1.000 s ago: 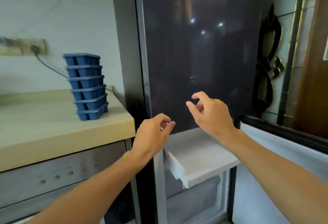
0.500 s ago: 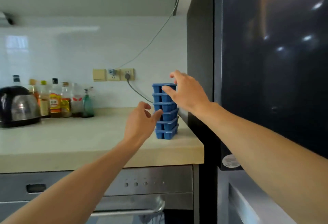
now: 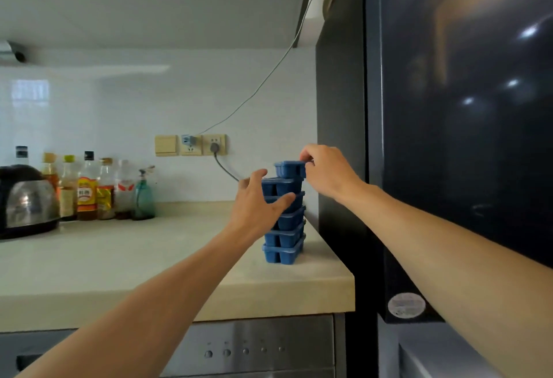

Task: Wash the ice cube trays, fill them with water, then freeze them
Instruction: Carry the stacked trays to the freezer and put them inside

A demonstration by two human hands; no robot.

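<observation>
Beneath the right hand (image 3: 329, 172), now pinching its rim, the top ice cube tray (image 3: 289, 169) sits on the stack (image 3: 282, 237) on the desk (image 3: 149, 258). The left hand (image 3: 257, 207), fingers spread, has reached the stack's side. Freezing seems the step in hand.

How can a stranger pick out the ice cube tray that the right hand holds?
Look at the beige counter beside the tall black fridge; a stack of blue trays stands at its right end. The top tray, pinched by the right hand, sits offset to the right of those beneath.
</observation>
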